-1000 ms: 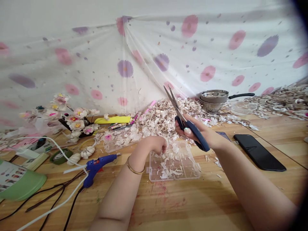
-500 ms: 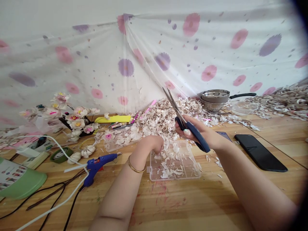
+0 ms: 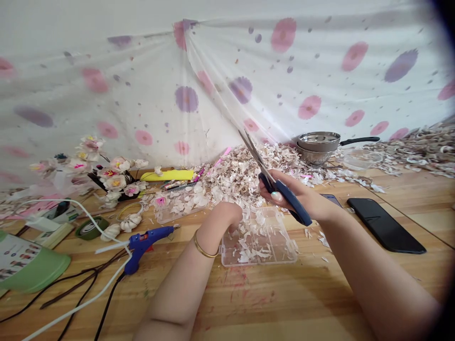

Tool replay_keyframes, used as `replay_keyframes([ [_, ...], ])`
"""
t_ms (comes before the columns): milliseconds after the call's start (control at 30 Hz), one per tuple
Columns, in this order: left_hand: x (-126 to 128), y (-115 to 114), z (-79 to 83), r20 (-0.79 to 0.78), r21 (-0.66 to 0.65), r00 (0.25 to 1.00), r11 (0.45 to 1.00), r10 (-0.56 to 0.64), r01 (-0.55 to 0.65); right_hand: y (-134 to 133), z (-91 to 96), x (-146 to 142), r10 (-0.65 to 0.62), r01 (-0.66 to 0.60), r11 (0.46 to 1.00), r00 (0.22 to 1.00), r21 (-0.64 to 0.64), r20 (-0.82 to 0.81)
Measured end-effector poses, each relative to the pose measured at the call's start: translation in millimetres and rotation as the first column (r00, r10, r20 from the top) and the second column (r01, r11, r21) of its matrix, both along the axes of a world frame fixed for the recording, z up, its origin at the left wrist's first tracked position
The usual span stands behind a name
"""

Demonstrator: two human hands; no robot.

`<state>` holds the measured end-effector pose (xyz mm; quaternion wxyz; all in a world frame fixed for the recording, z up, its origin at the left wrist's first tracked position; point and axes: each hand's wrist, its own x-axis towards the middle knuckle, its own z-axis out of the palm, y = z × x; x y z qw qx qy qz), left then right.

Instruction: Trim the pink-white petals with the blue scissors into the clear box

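No legible words, labels or numbers anywhere, the printed sheet [image 3: 16,253] at far left too small to read.

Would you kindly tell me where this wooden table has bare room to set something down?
Bare wood lies before the clear plastic box, between the left forearm and right forearm, and right of the black phone. It is crowded behind the box, with pale shredded scraps, and leftward around the blue glue gun and artificial flowers.

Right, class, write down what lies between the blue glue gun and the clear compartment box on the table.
In the head view, the person's left forearm with its gold bangle lies between the blue glue gun and the clear compartment box.
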<state>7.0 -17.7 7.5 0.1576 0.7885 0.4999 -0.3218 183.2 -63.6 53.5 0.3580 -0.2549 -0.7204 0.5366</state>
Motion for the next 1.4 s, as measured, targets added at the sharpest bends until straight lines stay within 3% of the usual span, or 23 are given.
replay_keyframes([
  [567,-6.8,-0.9,4.1,0.04,0.047,0.999,0.999,0.013,-0.015,1.1,-1.2,2.9,0.025,-0.025,0.998,1.0,0.056,0.009],
  [833,-13.8,5.2,3.9,0.072,-0.023,0.997,1.0,-0.016,0.018,-0.3,1.1,2.0,0.017,-0.018,0.999,0.999,0.031,0.034],
  [1167,6.1,-5.7,4.8,-0.038,0.02,0.999,1.0,-0.004,0.005,-1.4,1.9,1.8,0.028,-0.03,0.999,0.996,0.024,0.08],
  [1400,1.4,-4.3,3.2,0.009,0.047,1.0,0.999,-0.013,0.012,2.2,-0.6,2.8,0.045,-0.051,0.998,0.99,0.037,0.132],
])
